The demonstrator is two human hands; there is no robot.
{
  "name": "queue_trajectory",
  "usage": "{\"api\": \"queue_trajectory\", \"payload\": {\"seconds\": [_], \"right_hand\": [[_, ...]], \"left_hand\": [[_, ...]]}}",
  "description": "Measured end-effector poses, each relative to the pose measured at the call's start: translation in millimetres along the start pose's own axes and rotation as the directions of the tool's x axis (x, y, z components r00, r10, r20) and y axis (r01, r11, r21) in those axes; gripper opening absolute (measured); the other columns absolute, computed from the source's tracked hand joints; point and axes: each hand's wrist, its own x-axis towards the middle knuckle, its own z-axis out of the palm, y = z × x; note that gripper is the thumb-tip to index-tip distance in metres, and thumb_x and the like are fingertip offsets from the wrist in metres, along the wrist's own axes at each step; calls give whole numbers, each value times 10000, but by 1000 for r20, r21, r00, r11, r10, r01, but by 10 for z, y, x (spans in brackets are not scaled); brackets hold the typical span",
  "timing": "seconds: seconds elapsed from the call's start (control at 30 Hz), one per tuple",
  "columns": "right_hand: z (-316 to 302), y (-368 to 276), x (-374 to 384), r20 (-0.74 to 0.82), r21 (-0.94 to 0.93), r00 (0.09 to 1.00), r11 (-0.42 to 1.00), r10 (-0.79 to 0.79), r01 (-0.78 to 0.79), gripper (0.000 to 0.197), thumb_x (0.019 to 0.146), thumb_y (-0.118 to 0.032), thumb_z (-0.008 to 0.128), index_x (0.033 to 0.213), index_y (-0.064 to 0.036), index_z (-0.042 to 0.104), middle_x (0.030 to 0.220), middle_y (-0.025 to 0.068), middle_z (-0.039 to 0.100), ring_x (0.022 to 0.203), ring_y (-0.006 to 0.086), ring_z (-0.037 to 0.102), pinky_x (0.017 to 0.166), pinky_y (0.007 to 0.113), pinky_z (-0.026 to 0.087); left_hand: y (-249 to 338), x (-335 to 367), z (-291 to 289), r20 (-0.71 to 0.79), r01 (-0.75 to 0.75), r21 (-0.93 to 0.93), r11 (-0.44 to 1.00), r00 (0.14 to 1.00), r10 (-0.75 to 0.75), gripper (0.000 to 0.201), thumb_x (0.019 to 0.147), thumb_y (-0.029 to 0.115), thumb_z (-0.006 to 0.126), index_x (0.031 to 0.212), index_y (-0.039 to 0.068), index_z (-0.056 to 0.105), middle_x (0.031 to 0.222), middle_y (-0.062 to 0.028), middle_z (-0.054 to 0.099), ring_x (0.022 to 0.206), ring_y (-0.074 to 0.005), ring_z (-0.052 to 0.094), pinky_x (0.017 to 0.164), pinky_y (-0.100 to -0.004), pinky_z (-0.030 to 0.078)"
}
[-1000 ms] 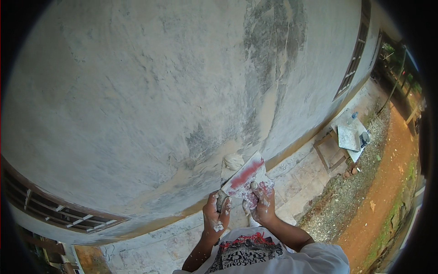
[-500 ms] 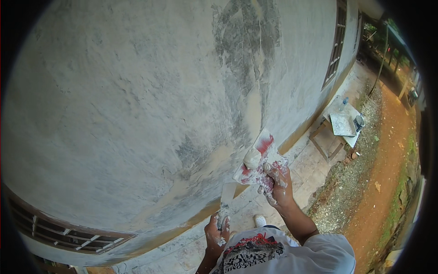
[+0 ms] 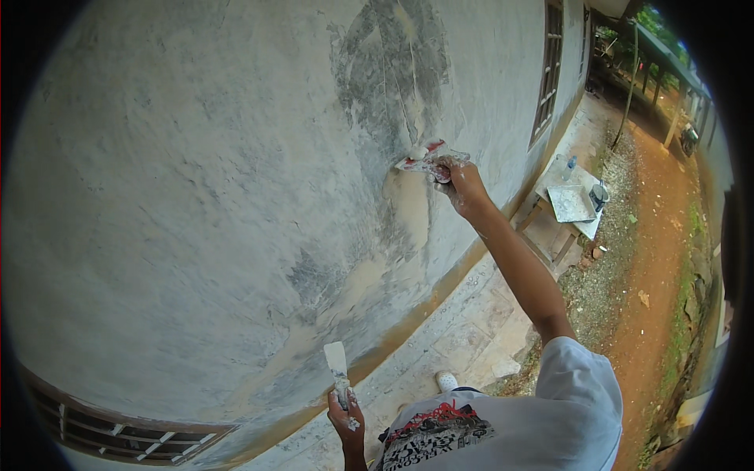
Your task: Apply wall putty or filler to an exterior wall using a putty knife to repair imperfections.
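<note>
My right hand [image 3: 457, 182] reaches up to the wall and is closed round a red, putty-smeared plastering trowel [image 3: 428, 162]. The trowel's edge rests against the wall at the top of a smooth beige putty patch [image 3: 411, 206], with a lump of putty on its upper face. Above it runs a cracked dark grey patch [image 3: 393, 71]. Low in front of me, my left hand [image 3: 345, 416] grips a putty knife [image 3: 336, 361] by its handle, the pale blade pointing up and apart from the wall. Putty coats the fingers of both hands.
A small wooden table [image 3: 585, 228] at the right bears a white tray [image 3: 571, 203], a dark pot [image 3: 599, 196] and a clear bottle [image 3: 569, 166]. Barred windows [image 3: 547, 71] stand at the right and lower left. Gravel and a dirt path [image 3: 644, 290] run beyond the paved walkway.
My right hand has lifted the trowel up and away from me onto the wall. My left hand with the putty knife has moved down and left, apart from the trowel.
</note>
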Motion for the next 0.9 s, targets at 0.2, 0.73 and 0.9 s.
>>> {"api": "queue_trajectory", "payload": {"seconds": [0.2, 0.73, 0.9], "right_hand": [[213, -581, 979, -5, 57, 989, 988, 145, -144, 154, 897, -9, 440, 890, 60, 578, 835, 145, 588, 750, 239, 626, 729, 335, 599], [606, -2006, 2017, 611, -558, 695, 417, -378, 717, 168, 923, -8, 433, 923, 94, 567, 918, 164, 624, 879, 221, 644, 797, 215, 569], [749, -2126, 753, 251, 60, 942, 975, -223, 215, 159, 916, 6, 426, 879, 65, 568, 882, 117, 599, 823, 181, 631, 767, 225, 576]], "left_hand": [[-164, -27, -55, -42, 76, -31, 997, 996, -77, 131, 933, 127, 515, 886, 6, 494, 639, 15, 456, 561, -56, 403, 480, -238, 350], [3, 193, 88, 44, 72, 9, 997, 996, -73, 145, 919, 127, 532, 893, -13, 505, 639, -65, 484, 563, -129, 438, 523, -294, 376], [-67, 182, 184, 88, 4, -14, 1000, 996, -2, 135, 913, 122, 536, 903, -11, 514, 644, -72, 519, 568, -125, 471, 534, -293, 405]]}}
